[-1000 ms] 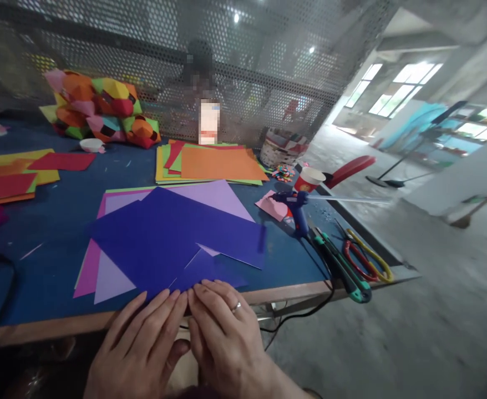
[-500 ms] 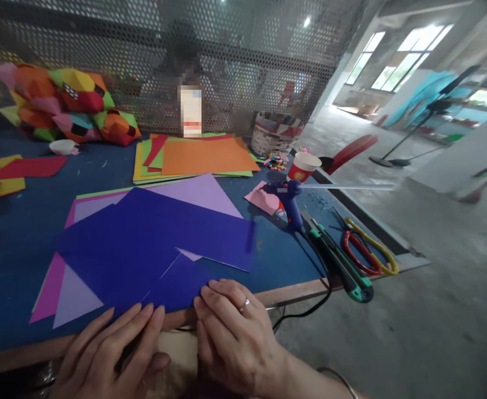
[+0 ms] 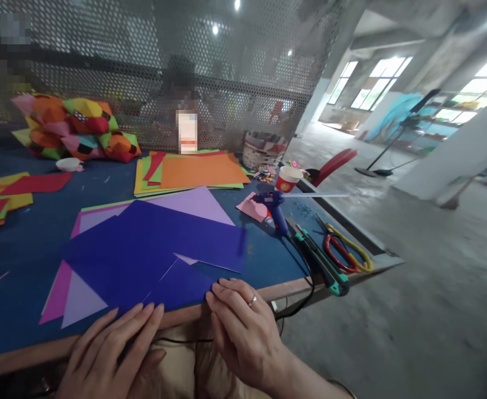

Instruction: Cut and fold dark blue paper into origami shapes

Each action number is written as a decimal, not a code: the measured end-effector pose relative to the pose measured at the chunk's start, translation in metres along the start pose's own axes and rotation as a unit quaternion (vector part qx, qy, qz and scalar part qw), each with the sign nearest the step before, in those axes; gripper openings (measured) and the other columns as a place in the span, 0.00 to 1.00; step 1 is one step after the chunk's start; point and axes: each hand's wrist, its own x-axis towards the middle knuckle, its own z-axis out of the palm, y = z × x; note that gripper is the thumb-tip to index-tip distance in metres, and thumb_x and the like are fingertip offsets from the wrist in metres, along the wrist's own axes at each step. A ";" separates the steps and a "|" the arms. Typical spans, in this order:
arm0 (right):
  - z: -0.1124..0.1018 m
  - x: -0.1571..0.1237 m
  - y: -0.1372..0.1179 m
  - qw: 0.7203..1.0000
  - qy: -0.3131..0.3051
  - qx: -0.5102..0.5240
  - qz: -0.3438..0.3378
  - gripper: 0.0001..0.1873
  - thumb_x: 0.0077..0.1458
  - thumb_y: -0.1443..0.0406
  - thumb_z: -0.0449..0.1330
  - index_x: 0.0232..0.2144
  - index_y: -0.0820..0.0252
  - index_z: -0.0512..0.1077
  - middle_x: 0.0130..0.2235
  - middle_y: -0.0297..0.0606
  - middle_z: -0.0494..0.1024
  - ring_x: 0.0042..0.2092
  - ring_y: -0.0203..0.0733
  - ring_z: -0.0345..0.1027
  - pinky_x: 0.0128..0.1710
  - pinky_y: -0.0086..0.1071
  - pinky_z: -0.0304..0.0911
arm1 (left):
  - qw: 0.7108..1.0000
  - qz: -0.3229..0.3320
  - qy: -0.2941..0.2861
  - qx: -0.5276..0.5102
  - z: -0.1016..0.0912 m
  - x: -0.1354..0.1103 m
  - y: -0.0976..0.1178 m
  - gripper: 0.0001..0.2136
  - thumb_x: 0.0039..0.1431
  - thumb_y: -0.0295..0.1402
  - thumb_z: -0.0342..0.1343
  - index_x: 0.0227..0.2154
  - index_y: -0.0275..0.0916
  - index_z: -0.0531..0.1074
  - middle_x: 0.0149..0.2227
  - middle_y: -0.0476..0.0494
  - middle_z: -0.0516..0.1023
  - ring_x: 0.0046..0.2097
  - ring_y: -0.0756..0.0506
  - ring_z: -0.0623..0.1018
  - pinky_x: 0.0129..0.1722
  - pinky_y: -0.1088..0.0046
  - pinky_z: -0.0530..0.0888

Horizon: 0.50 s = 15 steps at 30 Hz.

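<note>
Dark blue sheets of paper (image 3: 143,238) lie overlapping on lilac paper (image 3: 204,208) and magenta paper (image 3: 58,288), near the table's front edge. My left hand (image 3: 114,349) has its fingers stretched out, their tips resting at the front edge of the blue paper, with nothing held. To the right, my right hand (image 3: 245,330), with a ring on one finger, rests its lightly bent fingertips on the blue paper's right front corner. Its thumb hangs lower, below the table edge, and holds nothing that I can see.
On the right lie a blue glue gun (image 3: 279,213), a green cutter knife (image 3: 320,260) and scissors (image 3: 343,249). Behind stand a paper cup (image 3: 289,178), a woven basket (image 3: 264,149), stacked coloured paper (image 3: 204,170) and folded paper shapes (image 3: 77,130).
The view has tilted up and turned slightly, so the table items sit lower in it and those on the right sit further left. My right hand has shifted slightly right, away from my left.
</note>
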 end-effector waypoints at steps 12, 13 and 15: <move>-0.071 0.010 0.050 0.977 -0.002 -0.190 0.096 0.12 0.71 0.68 0.56 0.44 0.59 0.80 0.44 0.42 0.86 0.46 0.46 0.78 0.52 0.41 0.70 | 1.000 -0.003 0.017 0.000 0.005 -0.002 0.002 0.27 0.75 0.35 0.53 0.73 0.32 0.61 0.54 0.34 0.82 0.56 0.40 0.80 0.74 0.60 0.58; -0.084 0.010 0.066 0.961 -0.025 -0.227 0.158 0.14 0.72 0.65 0.55 0.44 0.59 0.81 0.46 0.45 0.85 0.48 0.48 0.77 0.53 0.43 0.69 | 1.000 0.002 0.017 -0.003 0.004 -0.002 0.001 0.27 0.75 0.35 0.53 0.73 0.32 0.61 0.54 0.34 0.82 0.56 0.39 0.80 0.74 0.60 0.58; -0.109 0.008 0.096 0.888 -0.111 -0.304 0.327 0.17 0.71 0.62 0.53 0.46 0.58 0.81 0.52 0.48 0.83 0.53 0.52 0.76 0.55 0.44 0.67 | 1.000 0.011 0.015 -0.007 0.004 -0.001 0.000 0.27 0.75 0.36 0.53 0.72 0.30 0.63 0.54 0.33 0.82 0.56 0.38 0.79 0.73 0.59 0.58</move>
